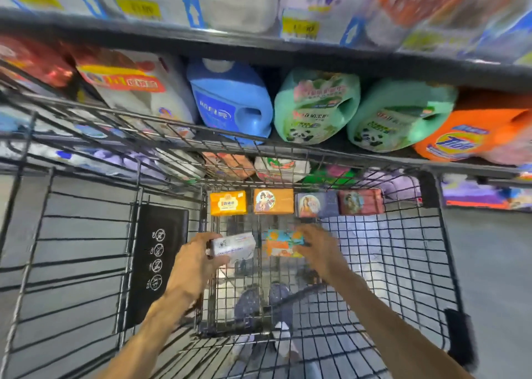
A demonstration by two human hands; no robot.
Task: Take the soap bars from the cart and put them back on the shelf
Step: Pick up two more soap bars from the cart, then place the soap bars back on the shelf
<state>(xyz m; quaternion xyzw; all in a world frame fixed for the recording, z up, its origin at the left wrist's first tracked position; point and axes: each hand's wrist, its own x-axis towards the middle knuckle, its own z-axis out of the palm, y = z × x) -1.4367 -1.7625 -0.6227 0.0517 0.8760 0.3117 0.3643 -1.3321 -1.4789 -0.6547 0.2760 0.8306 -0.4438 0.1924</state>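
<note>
Inside the wire cart (403,252), my left hand (195,259) grips a white soap bar (234,246). My right hand (319,247) is closed on a colourful blue-and-orange soap bar (282,242) right beside it. Several more soap bars line the cart's far end: a yellow one (228,203), an orange one (273,201), a dark blue one (316,204) and a reddish one (359,202). The shelf (374,154) stands just beyond the cart's far rim.
Large detergent jugs fill the shelf: blue (230,102), two green (316,106), orange (472,131). Packaged goods sit on the board above and below. A black placard (157,260) hangs on the cart's left inner panel. Grey floor lies on both sides.
</note>
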